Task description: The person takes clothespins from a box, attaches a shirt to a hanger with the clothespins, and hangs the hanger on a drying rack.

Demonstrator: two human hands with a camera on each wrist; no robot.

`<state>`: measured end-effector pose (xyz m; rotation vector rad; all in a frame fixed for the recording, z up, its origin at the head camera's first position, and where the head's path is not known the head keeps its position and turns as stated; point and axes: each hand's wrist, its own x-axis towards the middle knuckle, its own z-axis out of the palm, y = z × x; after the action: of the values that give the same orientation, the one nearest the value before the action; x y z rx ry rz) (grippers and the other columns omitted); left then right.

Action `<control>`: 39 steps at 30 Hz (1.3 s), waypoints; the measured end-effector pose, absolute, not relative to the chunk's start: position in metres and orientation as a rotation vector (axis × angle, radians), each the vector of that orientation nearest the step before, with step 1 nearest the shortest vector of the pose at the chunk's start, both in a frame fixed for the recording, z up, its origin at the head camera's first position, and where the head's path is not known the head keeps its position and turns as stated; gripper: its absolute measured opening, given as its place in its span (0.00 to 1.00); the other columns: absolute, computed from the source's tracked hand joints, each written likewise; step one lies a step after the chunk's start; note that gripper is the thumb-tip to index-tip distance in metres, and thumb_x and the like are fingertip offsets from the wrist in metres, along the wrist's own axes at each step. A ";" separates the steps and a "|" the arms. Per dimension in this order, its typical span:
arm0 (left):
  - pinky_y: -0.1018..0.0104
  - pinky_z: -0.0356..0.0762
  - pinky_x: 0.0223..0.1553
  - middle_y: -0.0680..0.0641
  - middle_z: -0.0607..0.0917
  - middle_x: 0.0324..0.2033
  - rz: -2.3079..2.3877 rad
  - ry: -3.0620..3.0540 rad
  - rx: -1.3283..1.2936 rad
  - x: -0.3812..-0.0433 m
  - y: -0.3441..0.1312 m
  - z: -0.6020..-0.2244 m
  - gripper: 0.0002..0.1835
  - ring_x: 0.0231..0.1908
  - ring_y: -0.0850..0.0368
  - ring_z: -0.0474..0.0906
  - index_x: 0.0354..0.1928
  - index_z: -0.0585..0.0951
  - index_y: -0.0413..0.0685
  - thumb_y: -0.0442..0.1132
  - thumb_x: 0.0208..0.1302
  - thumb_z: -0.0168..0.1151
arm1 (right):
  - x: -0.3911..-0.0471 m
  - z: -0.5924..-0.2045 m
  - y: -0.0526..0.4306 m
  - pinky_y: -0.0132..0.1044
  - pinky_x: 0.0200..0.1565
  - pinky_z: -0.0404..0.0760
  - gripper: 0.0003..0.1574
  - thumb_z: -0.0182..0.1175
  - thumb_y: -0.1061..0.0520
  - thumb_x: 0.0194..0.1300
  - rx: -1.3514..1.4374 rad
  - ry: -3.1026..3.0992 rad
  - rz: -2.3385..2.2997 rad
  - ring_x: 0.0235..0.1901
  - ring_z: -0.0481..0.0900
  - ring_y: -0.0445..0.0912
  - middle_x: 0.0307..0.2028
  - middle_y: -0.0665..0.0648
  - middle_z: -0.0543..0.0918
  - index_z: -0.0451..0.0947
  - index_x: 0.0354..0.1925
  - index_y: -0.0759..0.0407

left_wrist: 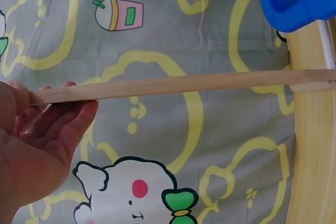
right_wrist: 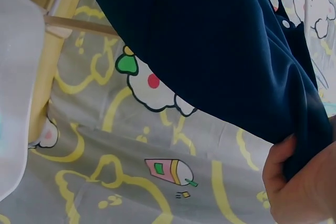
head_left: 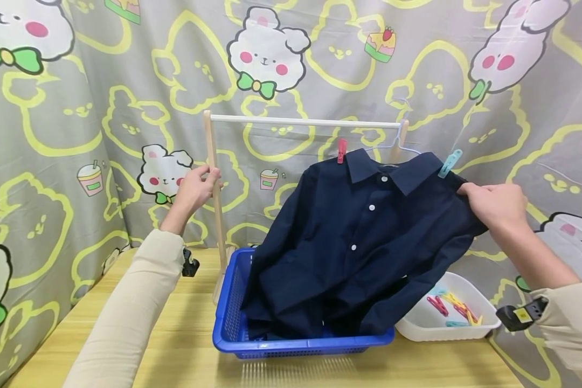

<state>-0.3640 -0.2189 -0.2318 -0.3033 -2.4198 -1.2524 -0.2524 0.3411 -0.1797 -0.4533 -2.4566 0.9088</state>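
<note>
A navy shirt [head_left: 339,231] with white buttons hangs on a pale blue hanger [head_left: 400,134] at the right end of the rack's white rail [head_left: 300,122]. A red clothespin [head_left: 341,151] is clipped at one shoulder and a light blue clothespin [head_left: 450,163] at the other. My right hand [head_left: 497,207] pinches the shirt by the shoulder beside the blue clothespin; in the right wrist view the fingers [right_wrist: 281,163] curl round the dark cloth. With my left hand [head_left: 196,188] I grip the rack's left wooden post [left_wrist: 184,85], thumb on one side and fingers on the other.
Below the shirt stands a blue plastic basket [head_left: 310,345] on the wooden table [head_left: 174,334], the shirt's lower part hanging into it. A white tub [head_left: 446,334] of red, yellow and blue clothespins sits to its right. Patterned grey curtain [head_left: 174,70] surrounds the table.
</note>
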 end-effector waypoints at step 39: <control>0.46 0.82 0.53 0.28 0.84 0.50 -1.260 -2.417 -0.279 -0.367 -0.218 -0.234 0.26 0.54 0.39 0.83 0.57 0.76 0.34 0.52 0.81 0.43 | -0.258 -0.209 0.350 0.45 0.32 0.66 0.38 0.47 0.36 0.71 -0.427 -2.566 0.835 0.44 0.69 0.64 0.19 0.56 0.74 0.81 0.14 0.56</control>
<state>-0.3673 -0.2182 -0.2338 -0.2790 -2.4168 -1.2599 -0.2583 0.3500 -0.2094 -0.4268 -2.5662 0.8349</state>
